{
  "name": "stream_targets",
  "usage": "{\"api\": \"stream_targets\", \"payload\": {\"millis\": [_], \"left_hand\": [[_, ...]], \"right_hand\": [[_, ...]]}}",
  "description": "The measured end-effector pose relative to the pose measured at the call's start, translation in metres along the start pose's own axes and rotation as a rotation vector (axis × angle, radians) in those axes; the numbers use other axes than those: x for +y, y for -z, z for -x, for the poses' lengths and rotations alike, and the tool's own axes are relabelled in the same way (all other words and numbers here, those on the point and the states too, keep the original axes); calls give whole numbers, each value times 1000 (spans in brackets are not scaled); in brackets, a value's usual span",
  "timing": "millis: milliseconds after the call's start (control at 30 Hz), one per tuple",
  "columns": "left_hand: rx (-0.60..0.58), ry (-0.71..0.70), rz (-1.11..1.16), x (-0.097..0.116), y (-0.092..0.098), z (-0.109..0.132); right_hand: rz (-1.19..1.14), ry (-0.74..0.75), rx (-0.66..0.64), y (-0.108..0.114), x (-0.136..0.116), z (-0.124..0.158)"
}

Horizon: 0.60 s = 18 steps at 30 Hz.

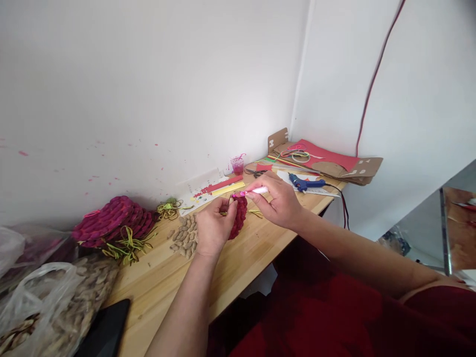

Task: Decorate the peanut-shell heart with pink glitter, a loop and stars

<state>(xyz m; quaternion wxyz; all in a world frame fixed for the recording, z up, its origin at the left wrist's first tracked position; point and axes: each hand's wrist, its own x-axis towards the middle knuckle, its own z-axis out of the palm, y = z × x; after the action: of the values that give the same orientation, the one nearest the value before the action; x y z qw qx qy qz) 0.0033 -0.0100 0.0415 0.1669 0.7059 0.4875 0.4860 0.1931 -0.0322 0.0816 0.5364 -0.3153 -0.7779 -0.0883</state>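
Left hand (215,225) pinching, right hand (277,201) gripping just beside it, forearms (345,248) converging (both bare)

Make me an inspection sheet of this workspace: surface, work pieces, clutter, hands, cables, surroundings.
Surface: wooden table, pale, crowded along the wall side.
Work pieces: red piece in hand; brush, pink at its tip; cup with pink inside; loose peanuts; stacked purple-red discs.
Clutter: clear bag of peanuts, black slab, cardboard, glue gun.
Hands: left hand grips the red piece; right hand holds the brush, its tip at the piece's upper end.
Cables: gun's cable drops past the table edge; red cord hangs along the wall. Plugs: nothing seen.
Surroundings: white wall with pink splashes.
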Motion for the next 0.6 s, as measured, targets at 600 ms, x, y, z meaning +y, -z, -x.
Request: {"api": "stream_targets", "payload": {"millis": [600], "left_hand": [[-14,-43,-100,2,2,-1]], "right_hand": [[21,-69,65,6,-8,-12]]}}
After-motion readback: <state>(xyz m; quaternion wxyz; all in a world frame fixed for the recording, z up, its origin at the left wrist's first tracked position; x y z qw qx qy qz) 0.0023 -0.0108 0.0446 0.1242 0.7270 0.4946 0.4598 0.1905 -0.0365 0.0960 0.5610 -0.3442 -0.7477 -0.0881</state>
